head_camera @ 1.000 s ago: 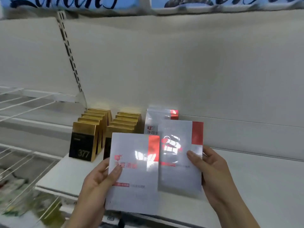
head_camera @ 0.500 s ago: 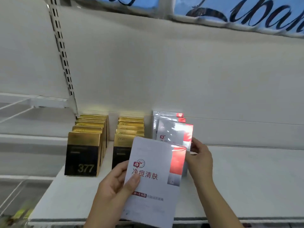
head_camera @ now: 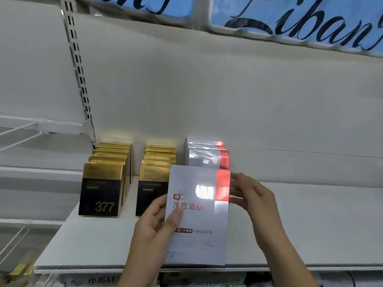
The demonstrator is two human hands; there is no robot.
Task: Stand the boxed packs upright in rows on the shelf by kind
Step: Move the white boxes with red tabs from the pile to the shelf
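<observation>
White pack (head_camera: 196,214) upright in my left hand (head_camera: 153,228), front face to me: grey-white, red strip down the upper right, red clock badge over red Chinese lettering. The grip is tight on its left edge, thumb across the front, the other fingers tucked behind. Its bottom edge hangs low by the front lip of the shelf (head_camera: 300,224); I cannot tell whether it touches the board.

My right hand (head_camera: 255,201) is at the pack's right edge, fingers fairly straight and loose, tips up against the red strip. That grip is wide, holding nothing.

Right behind the pack, the row of white packs (head_camera: 205,160) stands upright against the back panel, at least 3 red corners showing one behind the other. Just left of them, 2 rows of gold-and-black boxes (head_camera: 101,189), all upright, front to back; the nearest box in the far-left row reads 377. My pack overlaps the front box of the row next to it.

Further out: a slotted upright (head_camera: 78,65) runs up the back panel, a wire rack (head_camera: 20,131) juts in at the left, and a blue sign (head_camera: 290,17) with black script runs overhead.
</observation>
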